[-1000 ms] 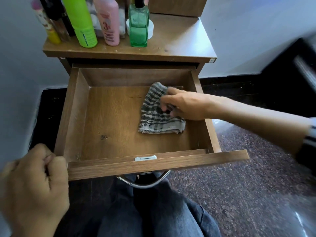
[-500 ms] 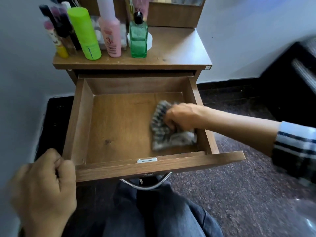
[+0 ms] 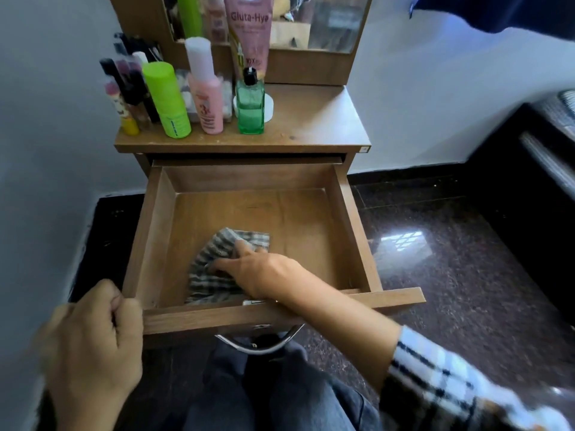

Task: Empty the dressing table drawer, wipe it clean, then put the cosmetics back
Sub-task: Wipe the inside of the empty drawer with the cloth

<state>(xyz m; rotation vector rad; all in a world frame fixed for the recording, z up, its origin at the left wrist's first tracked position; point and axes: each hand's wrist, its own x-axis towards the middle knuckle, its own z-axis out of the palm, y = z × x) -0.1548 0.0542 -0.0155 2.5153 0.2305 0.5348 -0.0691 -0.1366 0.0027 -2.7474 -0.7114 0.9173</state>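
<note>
1. Lying on the floor of the pulled-out drawer [image 3: 311,231], toward its front edge and left of centre, a striped cloth [image 3: 214,262] is pressed down by the right hand [image 3: 264,275], whose fingers are spread over it and slightly bent, with the thumb laid along the cloth's near side.
2. Nothing but the cloth and the hand is seen inside the drawer.
3. The left hand [image 3: 90,343] is held just beside the drawer's front left corner, its grip curled into a fist; whether it touches the wood or holds anything cannot be told.
4. A curved metal handle [image 3: 261,343] is seen below the drawer's front panel.
5. On the tabletop [image 3: 314,126] above, along its left edge and toward the back, the cosmetics are gathered: a green spray can [image 3: 166,101], a pink bottle [image 3: 205,91], a clear green bottle [image 3: 250,105] and several dark tubes [image 3: 127,85].
6. A mirror [image 3: 323,23] is mounted at the tabletop's back edge.
</note>
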